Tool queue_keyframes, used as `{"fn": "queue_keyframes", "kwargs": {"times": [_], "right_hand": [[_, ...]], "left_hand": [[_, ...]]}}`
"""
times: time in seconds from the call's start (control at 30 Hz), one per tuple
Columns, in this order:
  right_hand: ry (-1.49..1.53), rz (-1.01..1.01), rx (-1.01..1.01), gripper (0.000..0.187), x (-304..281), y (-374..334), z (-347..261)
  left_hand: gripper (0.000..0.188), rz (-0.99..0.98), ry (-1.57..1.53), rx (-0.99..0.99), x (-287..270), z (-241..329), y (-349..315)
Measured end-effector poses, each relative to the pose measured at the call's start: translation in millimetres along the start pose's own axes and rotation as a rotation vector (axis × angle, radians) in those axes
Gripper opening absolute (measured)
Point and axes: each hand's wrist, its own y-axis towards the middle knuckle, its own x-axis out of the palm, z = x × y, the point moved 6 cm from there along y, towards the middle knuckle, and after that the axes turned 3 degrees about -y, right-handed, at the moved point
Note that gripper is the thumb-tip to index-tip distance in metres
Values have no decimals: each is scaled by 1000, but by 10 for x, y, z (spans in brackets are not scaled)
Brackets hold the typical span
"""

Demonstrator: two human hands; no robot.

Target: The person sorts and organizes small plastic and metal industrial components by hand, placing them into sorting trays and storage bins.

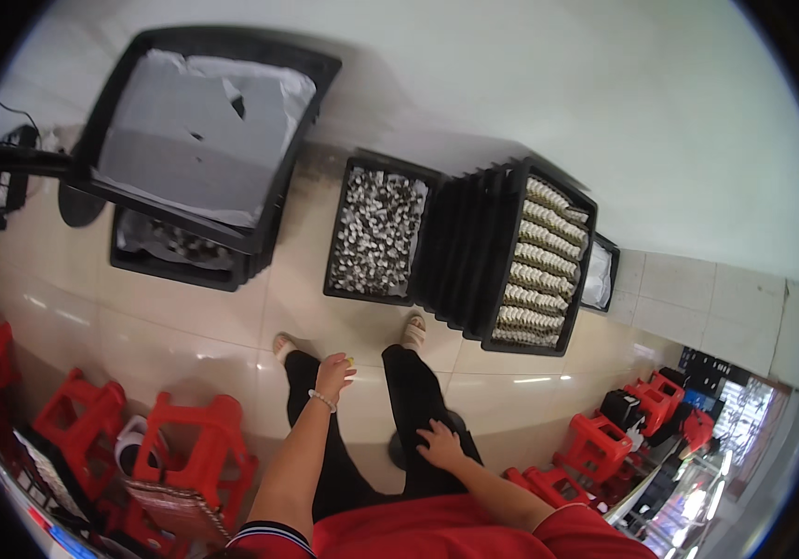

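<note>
Small yellowish item (350,361): in your left hand (333,374), fingers partly curled. Your right hand (440,446): loosely open at your thigh (426,479), nothing seen in it. Pale pieces (546,256): ranked in rows atop the tray stack (465,252), seemingly done. Loose pieces (376,233): unarranged, in the tray (372,298) beside it.

Red plastic stools (190,419) stand at the near left, a brown woven piece (174,511) leaning or lying against the nearest one; a round white-and-dark object (129,447) sits between two of them. More red stools (598,447) line the near right, with a black bag-like item (621,410) beside them. Glossy beige tiles (218,331) cover the floor. A pale wall (474,74) rises at the far side, grey tiling (688,284) at its right foot. A thin black cable (18,112) curves at the far left.
</note>
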Motion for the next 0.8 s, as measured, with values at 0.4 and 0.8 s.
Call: {"fn": "queue_keyframes", "kwargs": {"times": [0.4, 0.8], "right_hand": [[-30, 36, -208, 28, -326, 81, 582], [-223, 85, -224, 27, -401, 515, 1074]], "left_hand": [[66, 109, -542, -56, 680, -1049, 2571], [16, 200, -751, 176, 731, -795, 3449]]}}
